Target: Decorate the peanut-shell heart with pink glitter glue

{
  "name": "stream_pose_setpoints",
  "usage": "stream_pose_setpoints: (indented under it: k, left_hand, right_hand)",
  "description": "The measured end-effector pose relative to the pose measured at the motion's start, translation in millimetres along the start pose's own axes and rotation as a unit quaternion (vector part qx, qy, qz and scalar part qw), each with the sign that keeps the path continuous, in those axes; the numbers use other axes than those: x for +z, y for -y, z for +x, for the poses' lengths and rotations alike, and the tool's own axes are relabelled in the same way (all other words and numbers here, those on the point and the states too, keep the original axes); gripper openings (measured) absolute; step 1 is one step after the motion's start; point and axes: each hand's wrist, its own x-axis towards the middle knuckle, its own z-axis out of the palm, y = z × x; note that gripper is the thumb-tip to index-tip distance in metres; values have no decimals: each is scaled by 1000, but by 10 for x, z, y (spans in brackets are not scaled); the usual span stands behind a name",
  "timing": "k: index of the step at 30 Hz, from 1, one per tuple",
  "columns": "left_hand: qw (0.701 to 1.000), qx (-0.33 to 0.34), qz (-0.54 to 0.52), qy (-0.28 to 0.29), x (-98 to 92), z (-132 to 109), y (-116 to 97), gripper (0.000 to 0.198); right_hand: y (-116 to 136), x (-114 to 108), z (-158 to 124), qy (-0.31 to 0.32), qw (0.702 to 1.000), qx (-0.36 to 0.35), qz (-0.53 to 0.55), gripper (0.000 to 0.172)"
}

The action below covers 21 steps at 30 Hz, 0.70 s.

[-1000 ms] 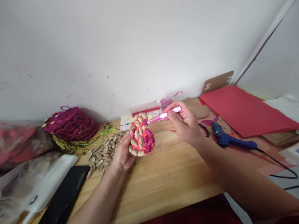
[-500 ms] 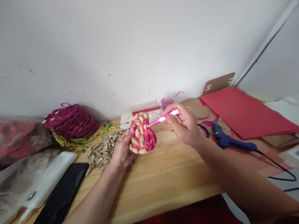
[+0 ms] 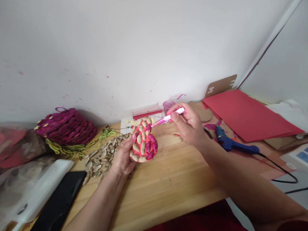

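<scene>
My left hand (image 3: pixel 125 153) grips the left edge of a red figure-eight-shaped cutout (image 3: pixel 139 144), held tilted above the table. Peanut shells cover its face; those along the right side are painted magenta, the others are bare tan. My right hand (image 3: pixel 188 125) pinches a white-handled paintbrush (image 3: pixel 169 118) whose pink-stained tip is at the upper right part of the cutout, by a painted shell. Behind the brush stands a cup (image 3: pixel 169 106) smeared with purple-pink paint. A heap of loose shells (image 3: pixel 101 159) lies beneath and left of my left hand.
A magenta woven basket-like piece (image 3: pixel 69 127) with yellow strings sits at the left, near a black phone-like slab (image 3: pixel 59 200) and a white device (image 3: pixel 47 189). On the right are a blue glue gun (image 3: pixel 234 144) with its cord and red sheets (image 3: pixel 251 114). The wooden table (image 3: pixel 166 184) ends in front.
The view has shifted slightly, so most things appear further left. The brush tip has moved a little higher along the cutout's right side. Both hands keep their holds.
</scene>
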Motion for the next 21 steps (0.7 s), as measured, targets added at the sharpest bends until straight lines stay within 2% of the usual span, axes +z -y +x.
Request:
stream_pose_setpoints:
  k: [5,10,14,19,21]
  left_hand:
    - [1000,-3,5,0,24,-5,-3,18]
    - [1000,-4,17,10,11,-2,4,22]
    - [1000,-10,21,4,3,-3,9,23]
    - [1000,-5,21,-9,9,1,13,20]
    - [1000,2,25,-15,11,8,18,19]
  right_hand:
    - [5,-9,4,20,1000,-1,14,28]
    - [9,-13,24,6,1000,6,25,32]
    - [-1,-10,26,17,1000,0,15,32]
    - [-8,-4,18,-5,1000,-12,-2,30]
    - [-5,-1,11,9,1000,-15,-1,29]
